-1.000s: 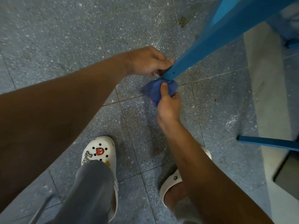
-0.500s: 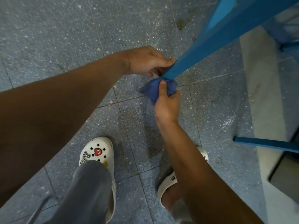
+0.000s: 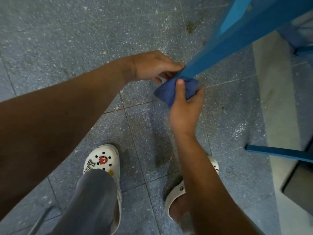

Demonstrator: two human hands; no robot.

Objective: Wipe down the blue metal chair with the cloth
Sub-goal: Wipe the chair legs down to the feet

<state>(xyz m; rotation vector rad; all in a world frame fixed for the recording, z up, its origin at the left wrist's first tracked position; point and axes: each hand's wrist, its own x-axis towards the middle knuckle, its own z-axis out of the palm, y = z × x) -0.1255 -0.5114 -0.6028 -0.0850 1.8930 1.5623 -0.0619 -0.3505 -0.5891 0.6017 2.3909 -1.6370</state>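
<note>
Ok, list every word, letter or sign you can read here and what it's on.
"Y": a letter charm on the left white clog, beside a red ghost charm with no text. Anything before the Y is hidden by the trouser leg.
Charms on the right white clog: too blurred to read.
Nothing legible on the cloth or the blue chair leg.

Floor (image 3: 67, 39): blue-grey speckled terrazzo tiles, thin dark grout lines, several brownish stains. Pale strip (image 3: 274, 102): lighter band along the right side, possibly a threshold. Dark panel (image 3: 299, 184): lower right corner, blurred, unidentified.
</note>
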